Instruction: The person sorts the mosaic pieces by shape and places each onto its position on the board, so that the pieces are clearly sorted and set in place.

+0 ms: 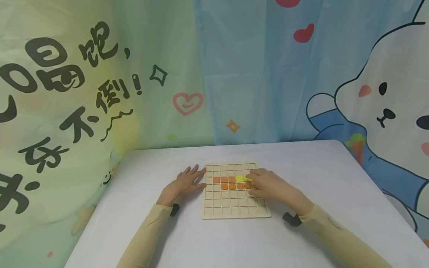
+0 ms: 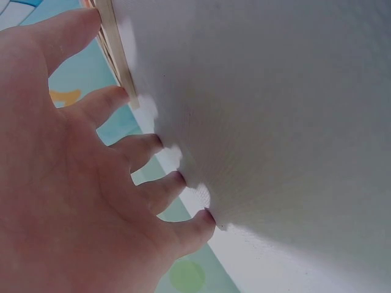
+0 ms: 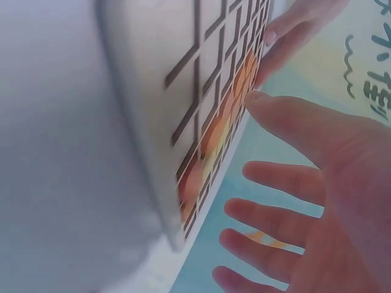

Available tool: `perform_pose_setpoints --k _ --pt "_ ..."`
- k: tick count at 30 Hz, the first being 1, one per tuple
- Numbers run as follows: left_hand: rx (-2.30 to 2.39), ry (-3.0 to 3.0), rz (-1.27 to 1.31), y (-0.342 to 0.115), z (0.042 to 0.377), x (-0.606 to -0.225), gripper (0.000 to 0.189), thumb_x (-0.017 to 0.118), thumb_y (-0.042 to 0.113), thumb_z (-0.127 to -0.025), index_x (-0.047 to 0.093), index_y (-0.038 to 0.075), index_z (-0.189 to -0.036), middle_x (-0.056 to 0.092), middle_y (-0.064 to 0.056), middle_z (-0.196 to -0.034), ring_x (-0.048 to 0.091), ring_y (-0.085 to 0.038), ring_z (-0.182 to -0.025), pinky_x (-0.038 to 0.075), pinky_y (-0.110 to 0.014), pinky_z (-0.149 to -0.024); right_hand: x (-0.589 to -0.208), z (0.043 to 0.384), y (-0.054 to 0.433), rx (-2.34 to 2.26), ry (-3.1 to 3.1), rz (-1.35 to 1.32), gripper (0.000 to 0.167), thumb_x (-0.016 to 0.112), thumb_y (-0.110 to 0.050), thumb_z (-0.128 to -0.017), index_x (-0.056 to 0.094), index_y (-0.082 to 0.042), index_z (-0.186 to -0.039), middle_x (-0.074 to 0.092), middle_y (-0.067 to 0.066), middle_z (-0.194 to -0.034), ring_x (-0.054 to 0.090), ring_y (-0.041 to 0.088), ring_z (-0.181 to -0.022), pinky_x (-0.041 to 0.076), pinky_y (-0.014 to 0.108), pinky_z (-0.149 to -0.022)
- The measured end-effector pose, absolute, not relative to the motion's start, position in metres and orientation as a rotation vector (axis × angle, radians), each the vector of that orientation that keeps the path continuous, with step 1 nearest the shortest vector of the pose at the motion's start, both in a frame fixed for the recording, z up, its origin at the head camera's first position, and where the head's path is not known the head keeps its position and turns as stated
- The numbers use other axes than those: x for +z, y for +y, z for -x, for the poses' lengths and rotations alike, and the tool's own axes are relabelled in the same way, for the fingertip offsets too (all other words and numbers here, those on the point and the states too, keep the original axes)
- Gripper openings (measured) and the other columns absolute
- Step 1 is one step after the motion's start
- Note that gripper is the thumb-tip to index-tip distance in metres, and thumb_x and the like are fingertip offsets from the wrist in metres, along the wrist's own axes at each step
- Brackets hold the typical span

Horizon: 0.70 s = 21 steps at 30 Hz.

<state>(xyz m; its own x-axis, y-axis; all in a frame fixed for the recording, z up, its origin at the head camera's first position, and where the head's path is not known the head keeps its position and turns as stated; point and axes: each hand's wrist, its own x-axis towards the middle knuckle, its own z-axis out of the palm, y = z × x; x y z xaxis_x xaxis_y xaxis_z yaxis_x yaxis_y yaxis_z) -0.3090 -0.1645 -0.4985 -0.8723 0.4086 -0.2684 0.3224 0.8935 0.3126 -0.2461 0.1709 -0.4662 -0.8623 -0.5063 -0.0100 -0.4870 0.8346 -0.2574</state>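
Note:
A pale wooden grid board (image 1: 231, 213) lies flat on the white table. One row of it holds 3 orange square pieces (image 1: 223, 179), followed on the right by yellow square pieces (image 1: 239, 178). Directly below sits a row of several round orange pieces (image 1: 232, 186). My left hand (image 1: 184, 184) is spread at the board's left side, its thumb and index fingertip touching the edge (image 2: 119, 55). Over the right part of the board reaches my right hand (image 1: 275, 187), fingers extended and apart, hiding the right ends of both rows. No piece shows between its fingers in the right wrist view.
White cloth covers the table (image 1: 174, 242) around the board. Behind and beside it hangs a printed curtain (image 1: 234, 74) with cartoon figures and lettering. Dark wrist cameras sit under both forearms, the right one (image 1: 292, 219) close to the tabletop.

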Motion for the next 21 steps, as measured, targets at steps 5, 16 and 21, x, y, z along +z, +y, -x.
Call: perform_pose_setpoints --k 5,16,21 --pt "0.374 2.731 -0.539 -0.164 0.309 -0.499 0.073 0.051 0.059 -0.099 0.023 0.03 -0.161 0.015 -0.009 -0.17 0.01 -0.041 -0.156 0.011 -0.062 -0.125 -0.467 0.24 0.188 -0.417 2.954 0.693 0.062 0.075 -0.033 -0.09 0.054 -0.007 -0.143 0.052 0.021 -0.148 0.047 0.042 -0.137 0.04 0.062 -0.111" --pt "0.378 2.731 -0.546 -0.164 0.309 -0.498 0.073 0.051 0.058 -0.099 0.024 0.029 -0.161 0.015 -0.01 -0.17 0.011 -0.042 -0.156 0.012 -0.063 -0.124 -0.47 0.229 0.228 -0.401 3.001 0.487 0.07 0.077 -0.035 -0.088 0.05 -0.007 -0.147 0.05 0.024 -0.148 0.041 0.046 -0.139 0.028 0.071 -0.112" --pt "0.378 2.732 -0.57 -0.164 0.309 -0.497 0.072 0.052 0.055 -0.1 0.025 0.028 -0.161 0.016 -0.012 -0.169 0.012 -0.044 -0.155 0.013 -0.065 -0.123 -0.474 0.228 0.242 -0.359 2.989 0.452 0.065 0.078 -0.032 -0.087 0.054 -0.004 -0.141 0.054 0.026 -0.143 0.045 0.047 -0.135 0.037 0.068 -0.108"
